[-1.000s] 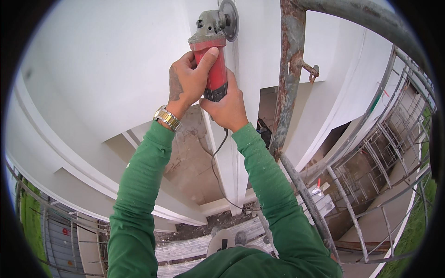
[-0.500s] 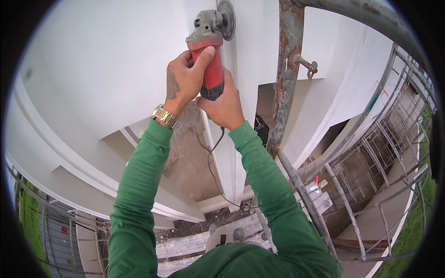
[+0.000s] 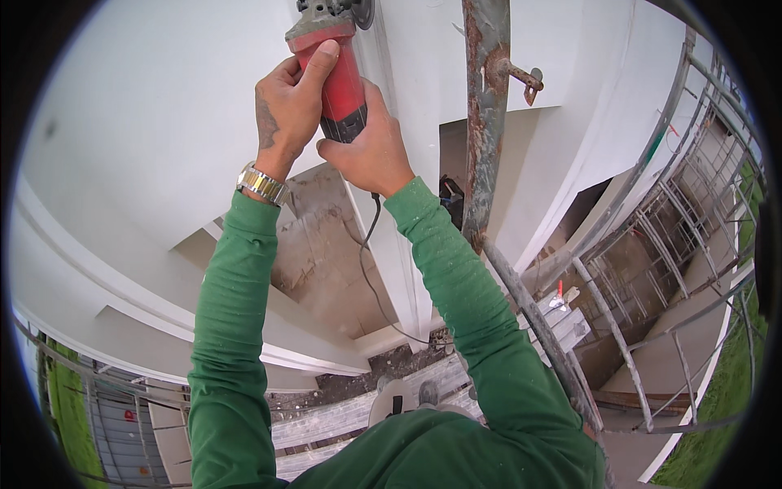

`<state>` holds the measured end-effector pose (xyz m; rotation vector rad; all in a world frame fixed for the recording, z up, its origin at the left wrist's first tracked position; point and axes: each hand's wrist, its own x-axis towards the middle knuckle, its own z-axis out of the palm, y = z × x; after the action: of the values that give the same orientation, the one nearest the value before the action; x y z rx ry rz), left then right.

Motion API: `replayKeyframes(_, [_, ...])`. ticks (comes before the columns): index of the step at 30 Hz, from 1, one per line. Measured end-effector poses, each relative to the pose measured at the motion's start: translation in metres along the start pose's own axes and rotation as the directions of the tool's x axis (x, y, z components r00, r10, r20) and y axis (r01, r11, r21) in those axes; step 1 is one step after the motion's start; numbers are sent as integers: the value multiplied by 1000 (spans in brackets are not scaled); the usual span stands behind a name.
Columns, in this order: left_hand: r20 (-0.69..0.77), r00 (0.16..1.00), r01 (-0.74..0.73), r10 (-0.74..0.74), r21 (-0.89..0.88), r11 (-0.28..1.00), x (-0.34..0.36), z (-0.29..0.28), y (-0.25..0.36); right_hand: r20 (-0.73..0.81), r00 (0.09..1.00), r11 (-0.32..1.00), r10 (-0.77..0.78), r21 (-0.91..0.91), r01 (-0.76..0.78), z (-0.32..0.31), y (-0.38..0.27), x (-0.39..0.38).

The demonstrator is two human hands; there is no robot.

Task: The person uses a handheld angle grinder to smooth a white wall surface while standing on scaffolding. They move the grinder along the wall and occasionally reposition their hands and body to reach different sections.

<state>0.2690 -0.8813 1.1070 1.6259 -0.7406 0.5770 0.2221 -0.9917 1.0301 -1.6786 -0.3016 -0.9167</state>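
Both arms reach up and forward, holding a red and black angle grinder (image 3: pixel 344 91) against a white wall face. My left hand (image 3: pixel 287 106) is wrapped round the upper red body, its thumb lying along the front. Lower down, my right hand (image 3: pixel 375 151) grips the black rear end. The grinder's grey, dusty head is partly cut off by the picture's top edge. Its disc (image 3: pixel 363 11) sits to the right of the head, beside a vertical groove in the white column (image 3: pixel 389 49); contact with it I cannot tell. A dark power cord (image 3: pixel 368 281) hangs from the tool.
A rusty scaffold pole (image 3: pixel 487 106) with a protruding pin (image 3: pixel 525 77) stands close at my right. More scaffold railing (image 3: pixel 612 342) curves round the right side. Below me are dusty metal planks (image 3: pixel 342 422). A small red-handled tool (image 3: pixel 559 295) lies on planks at the lower right.
In the picture, the grinder and both hands have shifted up and left, pushing the disc partly out of view. The wall and pole have shifted too, so the view has turned. Both grips look unchanged.
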Motion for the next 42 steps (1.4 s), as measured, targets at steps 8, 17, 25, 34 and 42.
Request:
replayKeyframes(8, [-16, 1000, -7, 7, 3, 1000, 10, -1, 1, 20, 999, 999, 30, -24, -30, -2, -8, 9])
replayKeyframes(17, [-66, 995, -77, 75, -32, 996, 30, -2, 5, 20, 1000, 1000, -6, -14, 6, -5, -21, 25])
replayKeyframes(25, [-80, 993, -93, 86, -84, 992, 46, -1, 8, 34, 999, 999, 15, -29, -14, -9, -34, 36])
replayKeyframes(34, [-57, 998, -7, 5, -42, 999, 8, 4, -4, 41, 998, 999, 52, -14, -52, -8, -12, 6])
replayKeyframes(42, [-48, 998, 28, -31, -47, 998, -21, 11, -10, 40, 996, 997, 81, -4, -80, -8, 3, -16])
